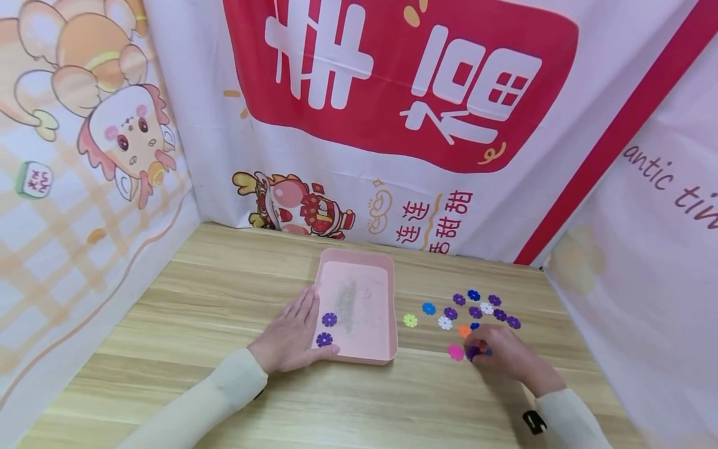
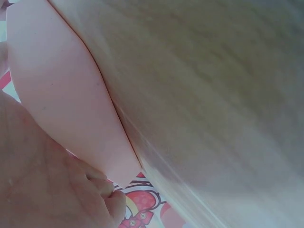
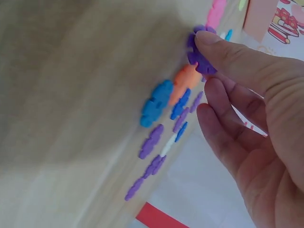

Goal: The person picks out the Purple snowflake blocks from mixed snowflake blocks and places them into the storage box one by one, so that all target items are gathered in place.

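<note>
Right grip [image 1: 507, 353] pinches a notched purple disc [image 3: 203, 60]; left grip [image 1: 291, 337], outstretched, touches smooth tray [image 1: 373, 330].

ok so I'm counting nine purple flower discs [image 1: 329, 320]: two sitting in one pink tray [image 1: 387, 360], six lying on the one table [image 1: 224, 274], one being pinched. Also seeing two white discs [image 1: 445, 322], two dark blue discs [image 1: 473, 295], two light blue discs [image 1: 429, 308], one pink disc [image 1: 456, 352], one yellow-green disc [image 1: 410, 320], at least one orange disc [image 3: 184, 84]. Two hands [image 1: 288, 340] are showing too.

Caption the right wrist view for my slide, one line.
The right grip pinches a purple flower-shaped piece near an orange piece and a blue piece on the tabletop.
</note>
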Action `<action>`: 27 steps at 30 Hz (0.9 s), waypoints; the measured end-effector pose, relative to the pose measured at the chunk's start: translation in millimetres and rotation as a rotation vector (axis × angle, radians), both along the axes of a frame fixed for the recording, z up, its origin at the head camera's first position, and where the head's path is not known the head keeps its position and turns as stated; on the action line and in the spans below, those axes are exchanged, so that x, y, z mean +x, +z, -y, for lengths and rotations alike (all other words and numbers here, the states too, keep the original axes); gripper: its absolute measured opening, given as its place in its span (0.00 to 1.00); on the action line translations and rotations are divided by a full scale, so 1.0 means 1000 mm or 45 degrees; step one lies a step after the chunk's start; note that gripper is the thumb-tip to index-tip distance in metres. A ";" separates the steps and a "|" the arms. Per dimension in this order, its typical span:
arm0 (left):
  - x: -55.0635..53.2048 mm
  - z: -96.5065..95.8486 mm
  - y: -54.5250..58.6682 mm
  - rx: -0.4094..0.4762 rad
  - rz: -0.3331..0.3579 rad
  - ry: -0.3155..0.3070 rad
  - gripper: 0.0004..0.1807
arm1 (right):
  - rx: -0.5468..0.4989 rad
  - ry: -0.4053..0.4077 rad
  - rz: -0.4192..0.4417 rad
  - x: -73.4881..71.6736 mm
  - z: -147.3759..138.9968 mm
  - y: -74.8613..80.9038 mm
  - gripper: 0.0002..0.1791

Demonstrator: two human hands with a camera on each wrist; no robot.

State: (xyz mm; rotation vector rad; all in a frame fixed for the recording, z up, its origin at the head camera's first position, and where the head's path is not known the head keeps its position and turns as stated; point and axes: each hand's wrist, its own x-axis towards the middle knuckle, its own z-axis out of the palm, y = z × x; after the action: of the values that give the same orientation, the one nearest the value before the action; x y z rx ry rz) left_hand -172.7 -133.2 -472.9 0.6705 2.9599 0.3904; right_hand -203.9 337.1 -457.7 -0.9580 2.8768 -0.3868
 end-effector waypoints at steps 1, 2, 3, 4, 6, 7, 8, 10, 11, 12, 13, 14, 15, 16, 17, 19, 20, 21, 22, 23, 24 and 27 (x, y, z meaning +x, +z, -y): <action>0.000 0.000 0.000 0.000 0.003 0.003 0.63 | -0.012 0.001 0.013 -0.001 0.000 0.002 0.13; 0.000 0.000 -0.001 0.000 0.006 0.005 0.63 | -0.020 0.001 0.025 -0.002 0.000 0.004 0.12; 0.000 0.000 -0.001 0.001 0.009 0.007 0.63 | -0.028 0.000 0.047 -0.003 0.001 0.006 0.11; 0.000 0.000 -0.001 0.005 0.011 0.011 0.63 | -0.033 0.004 0.063 -0.005 0.001 0.009 0.10; 0.000 0.000 -0.001 0.008 0.015 0.014 0.63 | -0.023 -0.003 0.106 -0.007 0.003 0.014 0.08; 0.000 0.000 -0.001 0.009 0.014 0.014 0.63 | -0.013 0.005 0.121 -0.009 0.004 0.016 0.08; 0.000 0.000 -0.001 0.010 0.013 0.014 0.63 | -0.004 0.014 0.134 -0.010 0.005 0.019 0.07; 0.000 0.000 0.000 0.007 0.007 0.014 0.63 | 0.017 0.028 0.146 -0.013 0.009 0.023 0.06; 0.000 0.000 0.001 0.006 0.005 0.014 0.63 | 0.026 0.030 0.145 -0.014 0.010 0.025 0.06; 0.000 0.000 0.001 0.008 0.004 0.014 0.63 | 0.031 0.034 0.144 -0.015 0.012 0.027 0.06; 0.000 -0.001 0.001 0.005 0.004 0.013 0.63 | 0.032 0.037 0.138 -0.017 0.014 0.030 0.06; 0.000 -0.001 0.001 0.002 0.005 0.013 0.63 | 0.030 0.037 0.137 -0.018 0.016 0.032 0.05; -0.001 -0.001 0.001 -0.001 0.006 0.012 0.63 | 0.033 0.031 0.138 -0.020 0.018 0.034 0.05; -0.001 -0.001 0.001 -0.003 0.006 0.012 0.63 | 0.025 0.033 0.147 -0.021 0.020 0.036 0.05; -0.001 -0.001 0.001 -0.006 0.008 0.013 0.63 | 0.020 0.036 0.154 -0.023 0.022 0.039 0.05; -0.001 -0.002 0.001 -0.013 0.009 0.012 0.63 | 0.005 0.049 0.173 -0.026 0.027 0.044 0.05; -0.001 -0.001 0.001 -0.015 0.008 0.012 0.63 | 0.001 0.059 0.177 -0.028 0.031 0.047 0.05; -0.001 -0.001 0.001 -0.015 0.006 0.011 0.63 | 0.003 0.067 0.180 -0.030 0.034 0.049 0.06; -0.001 -0.001 0.001 -0.015 0.003 0.011 0.63 | 0.001 0.074 0.189 -0.031 0.038 0.051 0.06; -0.001 -0.001 0.001 -0.016 0.002 0.010 0.63 | 0.007 0.080 0.183 -0.033 0.041 0.053 0.07; -0.001 -0.001 0.001 -0.016 0.000 0.010 0.63 | 0.015 0.082 0.182 -0.036 0.045 0.055 0.07; -0.001 -0.001 0.001 -0.015 -0.001 0.010 0.63 | 0.043 0.082 0.190 -0.043 0.058 0.060 0.07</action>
State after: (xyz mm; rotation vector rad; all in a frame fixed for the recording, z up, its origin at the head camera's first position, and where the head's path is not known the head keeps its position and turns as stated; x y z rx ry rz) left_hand -173.4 -132.6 -472.4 0.6583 2.9644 0.3724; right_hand -247.0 279.4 -397.9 -0.9693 2.7031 -0.3862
